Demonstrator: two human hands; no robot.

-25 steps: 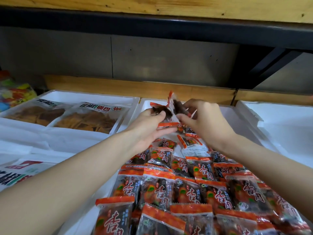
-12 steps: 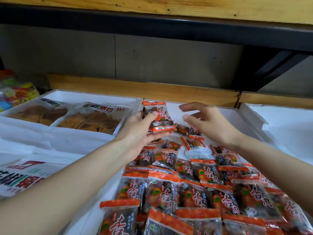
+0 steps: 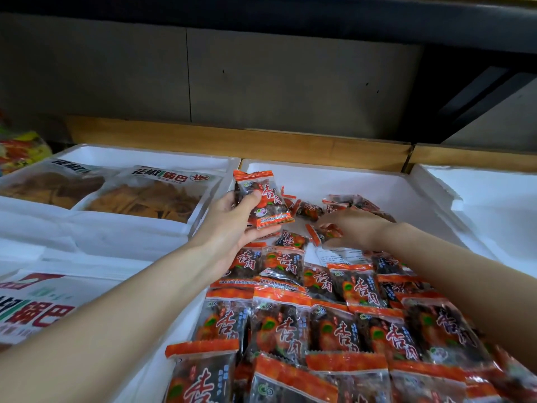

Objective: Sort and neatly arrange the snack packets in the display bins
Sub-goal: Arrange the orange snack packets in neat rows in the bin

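Where left hand (image 3: pixel 232 225) grips, one packet (image 3: pixel 267 199)

My one camera rides on my head, over the near end of the middle foam bin (image 3: pixel 319 173), facing forward and down along it to its far wall; it is wide-angle and close, so both my forearms (image 3: pixel 122 309) run in from the bottom edge; my left hand (image 3: pixel 229 228), gripping a snack packet (image 3: pixel 263 199), sits over the bin's left rim, mid-frame.
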